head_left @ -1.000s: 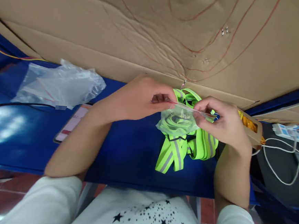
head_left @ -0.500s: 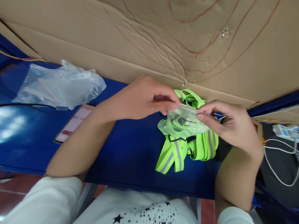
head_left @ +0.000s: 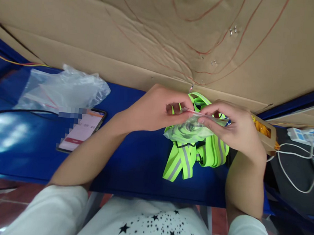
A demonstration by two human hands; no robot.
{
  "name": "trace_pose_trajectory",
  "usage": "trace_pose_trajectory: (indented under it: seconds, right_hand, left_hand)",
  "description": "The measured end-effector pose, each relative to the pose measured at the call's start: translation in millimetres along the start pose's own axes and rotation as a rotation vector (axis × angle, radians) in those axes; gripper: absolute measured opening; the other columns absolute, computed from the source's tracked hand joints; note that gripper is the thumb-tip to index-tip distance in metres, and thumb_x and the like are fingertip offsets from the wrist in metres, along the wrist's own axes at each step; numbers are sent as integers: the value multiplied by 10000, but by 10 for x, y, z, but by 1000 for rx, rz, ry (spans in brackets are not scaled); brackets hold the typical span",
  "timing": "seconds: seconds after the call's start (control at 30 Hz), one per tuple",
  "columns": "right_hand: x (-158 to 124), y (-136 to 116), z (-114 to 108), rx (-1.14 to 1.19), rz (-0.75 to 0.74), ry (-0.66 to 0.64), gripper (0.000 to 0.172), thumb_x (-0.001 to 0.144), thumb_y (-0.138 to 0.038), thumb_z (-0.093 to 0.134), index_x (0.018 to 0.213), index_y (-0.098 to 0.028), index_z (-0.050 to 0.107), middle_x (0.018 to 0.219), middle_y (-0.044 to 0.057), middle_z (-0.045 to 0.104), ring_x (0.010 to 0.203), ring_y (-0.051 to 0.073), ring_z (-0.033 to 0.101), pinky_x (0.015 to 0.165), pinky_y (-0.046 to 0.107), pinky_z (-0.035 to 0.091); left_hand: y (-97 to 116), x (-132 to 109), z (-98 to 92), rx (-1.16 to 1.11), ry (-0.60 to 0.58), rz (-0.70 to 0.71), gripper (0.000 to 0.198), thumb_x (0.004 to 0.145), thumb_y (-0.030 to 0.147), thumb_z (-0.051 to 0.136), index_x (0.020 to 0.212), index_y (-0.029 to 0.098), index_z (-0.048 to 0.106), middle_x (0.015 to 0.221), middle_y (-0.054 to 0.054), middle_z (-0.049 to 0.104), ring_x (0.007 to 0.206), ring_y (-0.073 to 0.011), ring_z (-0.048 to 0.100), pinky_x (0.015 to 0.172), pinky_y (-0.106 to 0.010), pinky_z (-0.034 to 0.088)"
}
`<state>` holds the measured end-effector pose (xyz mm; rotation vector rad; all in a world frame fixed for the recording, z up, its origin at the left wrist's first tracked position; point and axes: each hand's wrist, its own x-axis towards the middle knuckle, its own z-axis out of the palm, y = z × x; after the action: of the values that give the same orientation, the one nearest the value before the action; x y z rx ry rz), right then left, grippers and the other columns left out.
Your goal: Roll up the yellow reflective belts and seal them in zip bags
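Observation:
Both hands pinch the top edge of a clear zip bag (head_left: 184, 132), which has a red line along its seal. My left hand (head_left: 164, 109) grips the bag's left part between thumb and fingers. Close beside it, my right hand (head_left: 227, 121) has thumb and forefinger closed on the same edge, further right. A coiled neon-green strap shows through the plastic, though whether it lies inside or behind the bag I cannot tell. Under and around the bag, neon-green straps with grey reflective stripes (head_left: 214, 152) and black buckles lie on the blue table (head_left: 137, 163).
Crumpled clear plastic bags (head_left: 63, 90) lie at the left, with a phone (head_left: 82, 129) in front of them. A brown cardboard sheet (head_left: 119, 49) rises behind the table. At the right are a small box with a yellow-orange item (head_left: 263, 128), a power strip (head_left: 302, 136) and white cables.
My right hand has slid left along the bag's edge, closer to my left hand. The bag's top has tilted flatter. More of the phone and the small box now shows.

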<state>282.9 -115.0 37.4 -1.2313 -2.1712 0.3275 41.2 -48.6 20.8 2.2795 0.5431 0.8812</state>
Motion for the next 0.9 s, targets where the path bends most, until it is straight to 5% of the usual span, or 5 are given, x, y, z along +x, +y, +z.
trace_pose_trajectory:
  seconds: [0.43,0.6,0.77,0.9]
  right_hand:
    - [-2,-79,107,8,37,90,133,970,-395,710,922,-282,759,804,2,744,713,170,672,687,318,536]
    - [20,22,93,67,65,84,171,948,-420,740,919,-254,767,852,19,761,757,182,688,737,327,557]
    - [67,115,169,137,36,95,168,948,-383,732,860,-243,764,787,6,737,706,161,664,699,307,556]
    - [111,245,230,183,97,83,158,936,-400,739,966,-255,795,910,26,777,818,190,709,774,337,597]
  left_hand:
    - [36,4,8,80,5,51,101,957,292,663,953,211,723,823,6,744,668,-102,617,627,-224,459]
    - [11,-13,-183,105,56,51,148,966,308,658,905,205,744,771,0,746,653,-107,633,601,-225,444]
    - [-72,-1,-389,-35,-84,-139,124,905,325,746,913,216,804,729,-15,774,630,-135,694,562,-221,472]
    - [-186,-4,-500,-86,-124,-155,201,941,399,726,1060,272,828,814,-17,805,663,-143,721,595,-239,519]
